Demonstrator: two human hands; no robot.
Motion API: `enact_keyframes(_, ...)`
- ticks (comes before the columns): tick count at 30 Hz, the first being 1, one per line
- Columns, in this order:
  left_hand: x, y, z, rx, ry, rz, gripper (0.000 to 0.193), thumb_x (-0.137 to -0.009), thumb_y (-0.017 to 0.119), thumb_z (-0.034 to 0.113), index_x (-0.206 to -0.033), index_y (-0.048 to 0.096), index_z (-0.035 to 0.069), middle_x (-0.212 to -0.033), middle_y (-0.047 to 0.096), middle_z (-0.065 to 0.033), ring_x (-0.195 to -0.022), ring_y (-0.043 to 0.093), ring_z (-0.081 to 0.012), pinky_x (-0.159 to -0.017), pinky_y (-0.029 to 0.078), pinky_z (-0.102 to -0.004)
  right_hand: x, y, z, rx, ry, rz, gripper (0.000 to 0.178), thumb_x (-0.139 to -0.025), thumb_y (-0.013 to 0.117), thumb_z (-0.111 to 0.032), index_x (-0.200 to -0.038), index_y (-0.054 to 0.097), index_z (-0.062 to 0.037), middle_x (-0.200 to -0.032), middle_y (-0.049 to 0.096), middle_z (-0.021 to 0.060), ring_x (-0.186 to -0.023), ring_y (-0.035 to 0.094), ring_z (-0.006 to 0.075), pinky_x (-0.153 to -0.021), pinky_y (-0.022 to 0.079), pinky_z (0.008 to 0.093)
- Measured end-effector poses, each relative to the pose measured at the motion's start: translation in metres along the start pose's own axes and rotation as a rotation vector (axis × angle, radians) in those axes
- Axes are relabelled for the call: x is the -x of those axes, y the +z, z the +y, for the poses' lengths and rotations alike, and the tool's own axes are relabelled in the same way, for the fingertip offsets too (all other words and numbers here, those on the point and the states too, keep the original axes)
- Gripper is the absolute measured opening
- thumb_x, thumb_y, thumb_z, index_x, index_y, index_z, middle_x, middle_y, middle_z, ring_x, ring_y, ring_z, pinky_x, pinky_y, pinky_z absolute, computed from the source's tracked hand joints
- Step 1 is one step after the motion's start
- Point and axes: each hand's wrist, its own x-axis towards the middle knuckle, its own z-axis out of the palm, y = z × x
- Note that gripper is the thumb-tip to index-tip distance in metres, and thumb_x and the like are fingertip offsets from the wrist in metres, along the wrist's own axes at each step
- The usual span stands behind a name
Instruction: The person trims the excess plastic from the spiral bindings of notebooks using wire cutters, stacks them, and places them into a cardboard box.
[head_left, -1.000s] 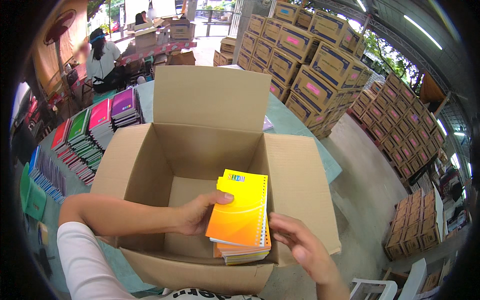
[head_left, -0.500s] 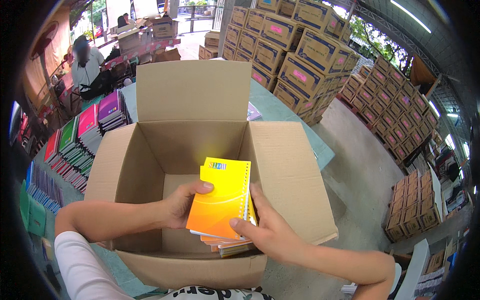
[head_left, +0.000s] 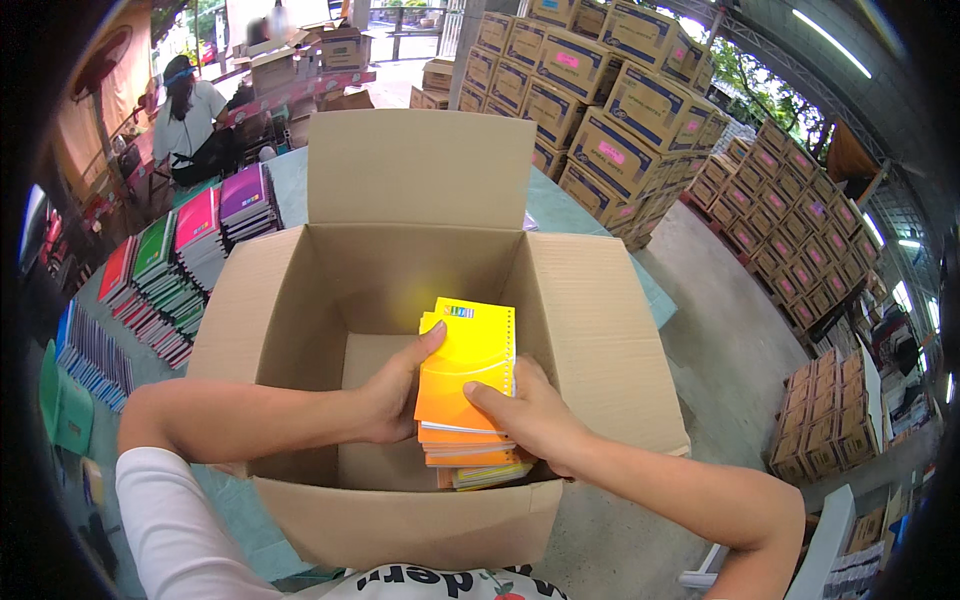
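Note:
Both my hands grip a stack of small yellow-and-orange spiral notebooks (head_left: 465, 350) above the open cardboard box (head_left: 400, 515). My left hand (head_left: 397, 392) holds the stack's left edge, its thumb on the top cover. On the spiral-bound right edge, my right hand (head_left: 530, 408) is closed with its thumb across the cover. Below the top notebooks, more orange and yellow edges show, slightly fanned toward me; whether these lower ones are in my hands or lie in the box I cannot tell. The bare box bottom (head_left: 375, 365) shows left of the stack.
On the green table (head_left: 655, 290), left of the box, stand stacks of spiral notebooks with purple (head_left: 243, 193), pink (head_left: 197, 215), green (head_left: 153, 243) and red covers. A green plastic container (head_left: 65, 410) is at far left. Stacked cartons (head_left: 620, 120) rise behind. Another person (head_left: 190, 120) sits back left.
The notebook stack has turned more upright and squared up in my hands. The box and table appear shifted slightly right and up as my view moved.

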Motion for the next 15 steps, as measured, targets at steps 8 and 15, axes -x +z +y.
enact_keyframes(8,0.005,-0.003,0.004,-0.051,-0.037,0.123,0.074,-0.081,0.046,0.065,-0.133,0.038,0.014,-0.132,0.045,-0.0072,-0.120,0.044,-0.0232,-0.098,0.036,-0.0397,0.009,0.005,-0.029,-0.483,0.124,0.016,0.064,-0.089,0.053,-0.034,-0.135,0.020,-0.0058,-0.128,0.042,0.0127,-0.116,0.045,0.0202,-0.099,0.036,0.0344)
enact_keyframes(15,-0.001,-0.006,0.005,-0.011,-0.078,0.111,0.069,-0.080,0.050,0.062,-0.129,0.043,0.014,-0.125,0.051,-0.0071,-0.113,0.050,-0.0224,-0.094,0.039,-0.0390,0.003,0.013,-0.011,-0.652,0.339,-0.039,0.050,-0.088,0.055,-0.037,-0.125,0.043,-0.0055,-0.117,0.055,0.0100,-0.113,0.049,0.0197,-0.097,0.037,0.0357)
